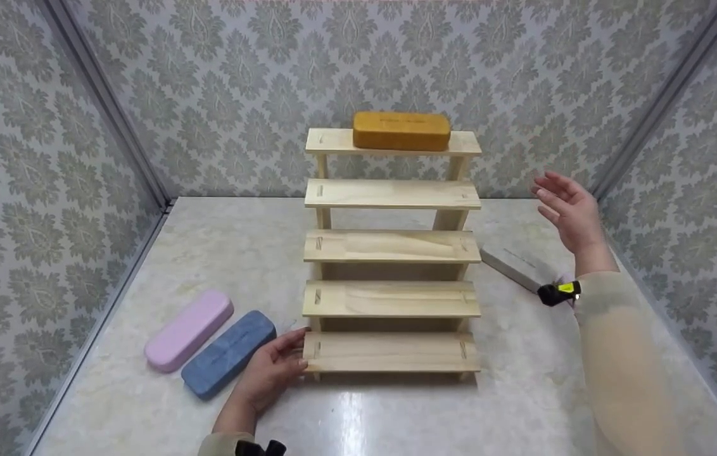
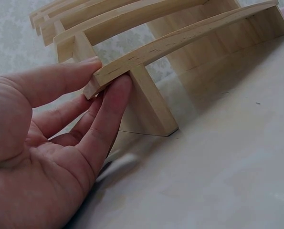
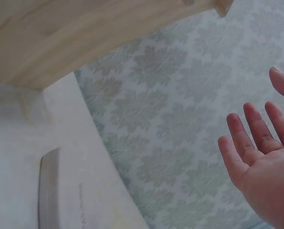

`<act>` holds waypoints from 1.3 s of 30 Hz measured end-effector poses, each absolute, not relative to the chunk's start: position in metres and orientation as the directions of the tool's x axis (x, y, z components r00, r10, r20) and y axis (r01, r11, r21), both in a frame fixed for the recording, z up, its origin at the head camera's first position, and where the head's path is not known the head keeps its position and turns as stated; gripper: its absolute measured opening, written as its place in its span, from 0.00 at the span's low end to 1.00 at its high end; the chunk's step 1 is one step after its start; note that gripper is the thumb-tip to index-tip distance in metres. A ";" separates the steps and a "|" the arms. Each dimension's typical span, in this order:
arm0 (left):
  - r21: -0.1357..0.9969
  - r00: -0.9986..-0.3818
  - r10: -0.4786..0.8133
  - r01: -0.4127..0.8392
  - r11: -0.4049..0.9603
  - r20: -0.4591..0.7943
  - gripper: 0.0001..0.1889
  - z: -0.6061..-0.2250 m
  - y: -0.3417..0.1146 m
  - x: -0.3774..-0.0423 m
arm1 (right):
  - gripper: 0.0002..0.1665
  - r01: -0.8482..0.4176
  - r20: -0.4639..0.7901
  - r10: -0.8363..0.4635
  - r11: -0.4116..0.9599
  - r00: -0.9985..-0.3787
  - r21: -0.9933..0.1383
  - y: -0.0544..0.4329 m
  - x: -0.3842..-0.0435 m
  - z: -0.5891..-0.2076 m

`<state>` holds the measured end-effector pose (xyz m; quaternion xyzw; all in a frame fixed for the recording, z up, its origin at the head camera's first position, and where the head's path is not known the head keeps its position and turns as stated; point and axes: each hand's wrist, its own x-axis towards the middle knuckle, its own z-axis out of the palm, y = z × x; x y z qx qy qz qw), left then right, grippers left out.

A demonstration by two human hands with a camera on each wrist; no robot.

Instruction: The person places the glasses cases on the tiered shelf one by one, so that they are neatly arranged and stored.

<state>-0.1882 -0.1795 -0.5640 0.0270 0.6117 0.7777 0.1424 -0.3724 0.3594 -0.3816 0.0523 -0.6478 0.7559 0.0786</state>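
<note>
Right, one wooden rack (image 1: 391,246) stands mid-surface (image 1: 510,405), five shelves (image 1: 391,194) stepping up it, and the left hand (image 1: 270,373) pinches the left end of the lowest, thumb above, fingers beneath! Up top, one mustard case (image 1: 401,131) sits just right of the middle of the highest shelf. Two more lie slanted, near each other, to the rack's left: one pink case (image 1: 189,330), one blue case (image 1: 228,354), the blue closer to that hand. Across to the right, one grey box (image 1: 512,268) lies near the rack; touching or not, I can't tell. And the right hand (image 1: 571,212)? Raised, well apart from the shelves, fingers loosely spread.
</note>
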 end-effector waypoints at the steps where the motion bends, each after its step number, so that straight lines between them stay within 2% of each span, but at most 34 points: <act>1: 0.959 -0.958 0.253 -0.190 -0.211 -0.134 0.40 -0.564 -0.180 -0.188 | 0.32 -0.180 0.173 0.057 -0.147 -0.983 -0.973 0.362 -0.371 -0.385; 4: 0.959 -0.958 0.252 -0.189 -0.209 -0.134 0.40 -0.565 -0.180 -0.188 | 0.32 -0.163 0.153 0.076 -0.149 -0.985 -0.975 0.368 -0.369 -0.397; 12: 0.955 -0.953 0.276 -0.189 -0.228 -0.123 0.40 -0.566 -0.181 -0.188 | 0.24 -0.092 0.076 0.131 -0.125 -0.988 -0.988 0.381 -0.365 -0.430; 21: 0.955 -0.949 0.303 -0.165 -0.247 -0.086 0.41 -0.567 -0.181 -0.189 | 0.24 -0.018 0.002 0.219 -0.070 -0.976 -0.997 0.390 -0.360 -0.461; 26: 0.954 -0.950 0.302 -0.162 -0.254 -0.081 0.41 -0.567 -0.181 -0.189 | 0.22 0.023 -0.045 0.271 -0.083 -0.962 -0.996 0.391 -0.358 -0.477; 28: 0.953 -0.950 0.300 -0.164 -0.257 -0.082 0.40 -0.567 -0.181 -0.189 | 0.24 0.039 -0.061 0.286 -0.083 -0.956 -0.996 0.391 -0.358 -0.483; 34: 0.952 -0.952 0.292 -0.172 -0.254 -0.094 0.40 -0.568 -0.181 -0.189 | 0.38 0.125 -0.102 0.307 0.057 -0.946 -0.990 0.391 -0.359 -0.497; 39: 0.953 -0.952 0.288 -0.175 -0.247 -0.101 0.40 -0.567 -0.181 -0.188 | 0.42 0.138 -0.084 0.301 0.162 -0.950 -0.977 0.387 -0.358 -0.504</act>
